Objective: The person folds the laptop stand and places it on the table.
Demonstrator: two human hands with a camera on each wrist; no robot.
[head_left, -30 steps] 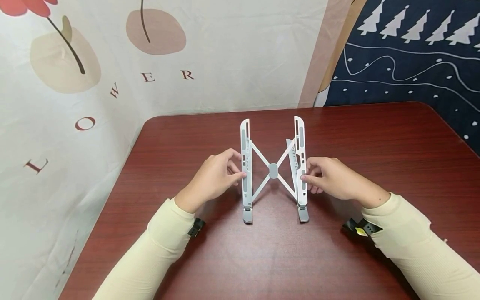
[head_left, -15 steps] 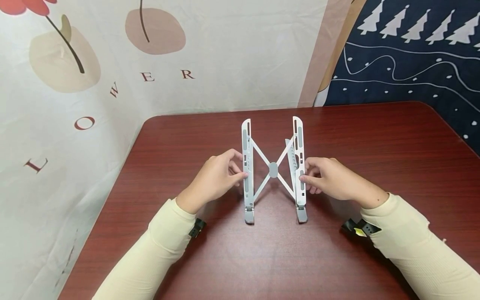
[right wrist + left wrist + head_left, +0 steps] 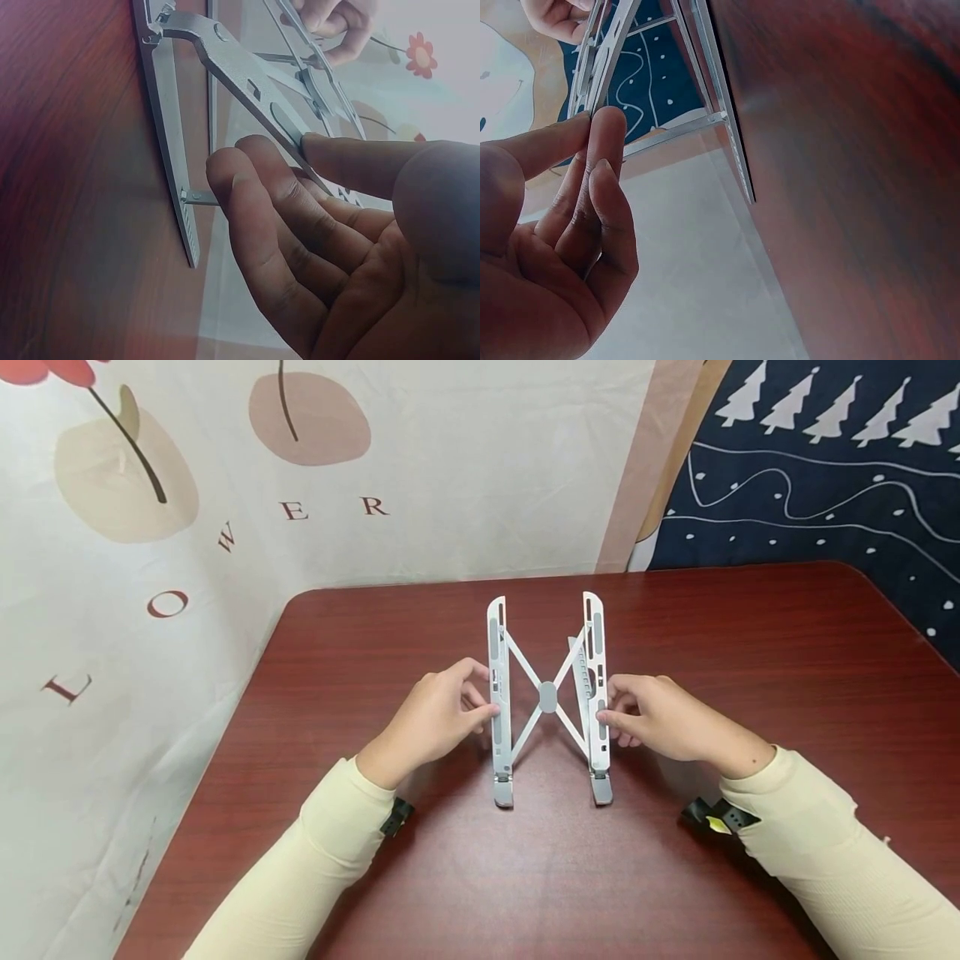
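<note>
A silver folding laptop stand point(image 3: 548, 697) stands on the table, its two side rails joined by crossed bars at a grey oval hub. My left hand point(image 3: 442, 710) pinches the left rail between thumb and fingers. On the opposite side, my right hand point(image 3: 660, 714) pinches the right rail, thumb on the top face near a grey pad. In the left wrist view the thumb and index finger of the left hand point(image 3: 570, 217) meet on the rail's edge. The right wrist view has the right hand point(image 3: 330, 247) at the upper rail, above the stand's base bar point(image 3: 176, 165).
The stand is on a dark red wooden table point(image 3: 555, 877). Behind it hang a pale cloth point(image 3: 465, 468) with letters and flowers and a navy cloth point(image 3: 810, 493) with white trees. Dark straps sit at both wrists.
The two rails have drawn closer together, the left one shifting right and the right one slightly left. Both hands have moved inward with them, still pinching.
</note>
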